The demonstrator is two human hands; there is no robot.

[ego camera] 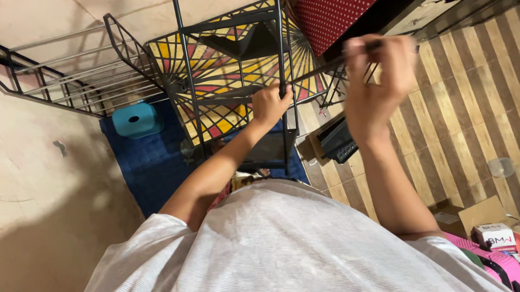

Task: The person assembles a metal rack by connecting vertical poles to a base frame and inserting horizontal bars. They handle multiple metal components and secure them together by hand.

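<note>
Nearest to me is my own pale grey ribbed T-shirt, filling the bottom of the head view, with both forearms reaching out from it.

My left hand is closed around a thin black upright metal bar of a black metal frame rack, gripping it just above a dark flat shelf panel. My right hand is raised beside it, fingers curled shut on a slim dark rod that slants down toward the rack; the hand is blurred, so I cannot tell how the rod meets the frame.

Behind the rack's bars lies a mat with a red, yellow and black radiating pattern, and beneath it a dark blue floor mat bearing a small teal plastic stool. To the left, against the beige wall, leans a grey wire drying rack. On the striped brown floor tiles sits a black ribbed part, just beside the rack. Cardboard boxes lie at lower right.
</note>
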